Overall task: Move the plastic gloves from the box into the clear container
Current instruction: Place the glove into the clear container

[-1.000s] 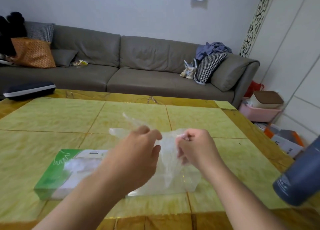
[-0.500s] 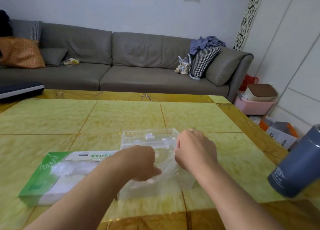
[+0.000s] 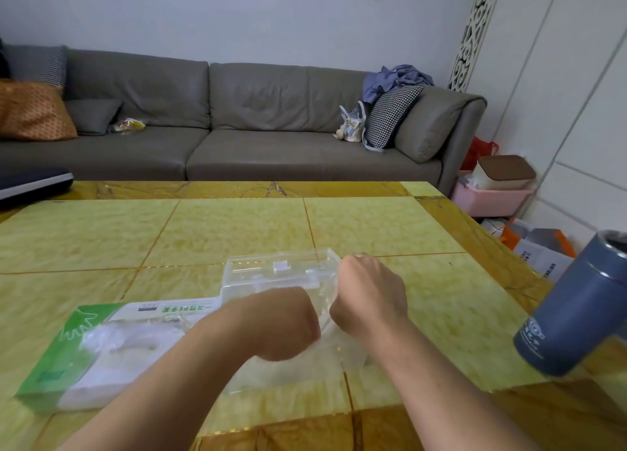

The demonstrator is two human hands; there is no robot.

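We judge we are mid-transfer: our left hand [image 3: 288, 325] and right hand [image 3: 368, 294], fingers curled, press a glove [image 3: 325, 318] into the clear container [image 3: 281, 271]. Whether the fingers grip it we cannot tell. Next we must let go and reach to the box [image 3: 101, 345].

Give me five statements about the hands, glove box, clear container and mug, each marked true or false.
1. Both hands, left hand and right hand, are down at the clear container. True.
2. The glove box lies right of the container. False: it lies left.
3. The blue mug stands upright in the table's middle. False: it appears tilted at the right edge.
4. Plastic gloves show in the box's opening. True.
5. The box is red. False: green and white.
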